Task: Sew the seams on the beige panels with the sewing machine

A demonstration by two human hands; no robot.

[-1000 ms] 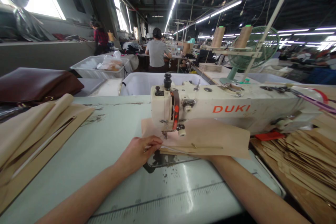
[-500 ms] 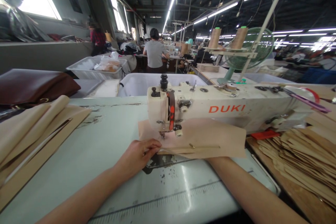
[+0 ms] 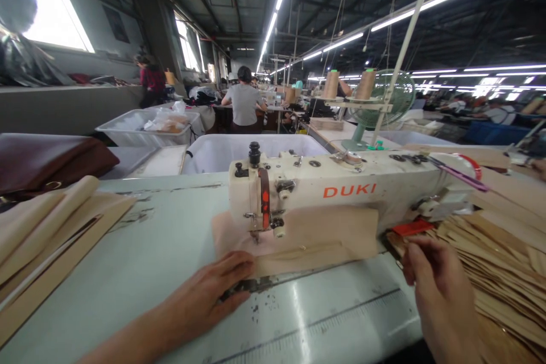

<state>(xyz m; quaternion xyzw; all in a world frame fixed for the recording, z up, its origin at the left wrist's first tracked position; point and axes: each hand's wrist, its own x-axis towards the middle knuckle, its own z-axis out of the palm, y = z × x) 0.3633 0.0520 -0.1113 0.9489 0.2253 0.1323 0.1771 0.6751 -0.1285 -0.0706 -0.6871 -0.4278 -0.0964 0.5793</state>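
A beige panel [image 3: 333, 227], of leather or a similar material, lies under the needle area of the white sewing machine [image 3: 307, 187]. A narrow folded strip [image 3: 298, 251] runs along its near edge, with a small metallic spot on it. My left hand [image 3: 222, 284] rests on the left end of this strip, fingers stretched out and thumb apart, just in front of the presser foot. Right of the machine bed, my right hand [image 3: 443, 290] is raised with its fingers curled into a pinch. What sits between those fingertips, if anything, I cannot make out.
Stacked beige strips [image 3: 503, 267] lie on a wooden board at right, near a red piece [image 3: 412, 227]. More beige pieces [image 3: 55, 233] and a brown bag [image 3: 51, 156] are at left. Behind stand a white bin [image 3: 256, 145], thread cones [image 3: 364, 85], a fan [image 3: 379, 102] and a seated person [image 3: 244, 102].
My right hand has come out from beneath the panel and moved right, beside the stacked strips. My left hand has changed from a pinch to lying flatter. The camera view has shifted.
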